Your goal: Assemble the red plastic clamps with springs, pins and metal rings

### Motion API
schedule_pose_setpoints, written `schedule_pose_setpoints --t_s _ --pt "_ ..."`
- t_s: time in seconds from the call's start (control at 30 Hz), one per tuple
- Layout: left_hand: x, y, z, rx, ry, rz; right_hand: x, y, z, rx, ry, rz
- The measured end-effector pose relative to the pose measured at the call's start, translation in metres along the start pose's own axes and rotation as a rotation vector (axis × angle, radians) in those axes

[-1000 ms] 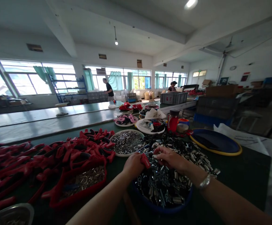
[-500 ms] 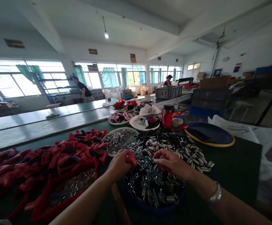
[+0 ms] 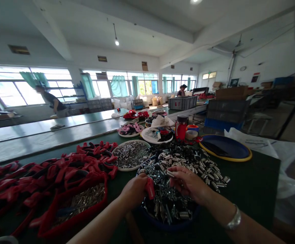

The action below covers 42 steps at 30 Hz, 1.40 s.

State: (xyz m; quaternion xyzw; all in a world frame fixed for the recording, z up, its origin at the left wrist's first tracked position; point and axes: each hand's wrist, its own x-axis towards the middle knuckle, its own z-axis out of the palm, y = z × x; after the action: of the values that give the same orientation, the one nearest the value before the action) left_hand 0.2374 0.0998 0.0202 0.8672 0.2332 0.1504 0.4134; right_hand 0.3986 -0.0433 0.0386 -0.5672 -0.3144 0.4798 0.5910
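My left hand (image 3: 134,191) is closed round a small red handle part (image 3: 149,188), held over a dark blue bowl (image 3: 167,225) full of metal springs and eye screws. My right hand (image 3: 188,183), a bracelet on its wrist, pinches a small metal spring (image 3: 169,173) just right of the red part. A loose heap of springs (image 3: 200,166) spreads on the green table beyond both hands. A pile of red and black handles (image 3: 61,173) lies to my left.
A white plate of metal rings (image 3: 130,155) sits ahead, a red tray of springs (image 3: 81,203) at lower left, a blue yellow-rimmed dish (image 3: 226,148) at right. Farther off stand a red jar (image 3: 181,128), more plates and grey crates (image 3: 181,101). Two people work far back.
My hands have drawn slightly nearer and lower over the bowl, still gripping the red part and the spring. The person at the far windows has walked left.
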Motion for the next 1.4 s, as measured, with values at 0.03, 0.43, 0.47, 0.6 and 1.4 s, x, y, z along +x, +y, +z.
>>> schedule_pose_setpoints --t_s 0.03,0.43,0.47,0.6,1.4 --pt "-0.002 -0.003 0.003 -0.024 0.035 0.005 -0.001 0.001 0.003 0.043 0.001 0.017" --pt "-0.076 0.018 0.010 -0.920 0.137 -0.409 -0.014 0.021 0.058 0.111 0.001 -0.128" --pt "-0.086 0.020 0.010 -1.008 0.170 -0.451 -0.017 0.023 0.067 0.126 -0.017 -0.144" --pt "-0.114 0.019 0.009 -1.179 0.319 -0.528 -0.026 0.034 0.107 0.278 -0.057 -0.119" --pt "-0.153 0.023 0.020 -1.690 0.724 -0.638 -0.034 0.082 0.181 0.427 0.051 -0.025"
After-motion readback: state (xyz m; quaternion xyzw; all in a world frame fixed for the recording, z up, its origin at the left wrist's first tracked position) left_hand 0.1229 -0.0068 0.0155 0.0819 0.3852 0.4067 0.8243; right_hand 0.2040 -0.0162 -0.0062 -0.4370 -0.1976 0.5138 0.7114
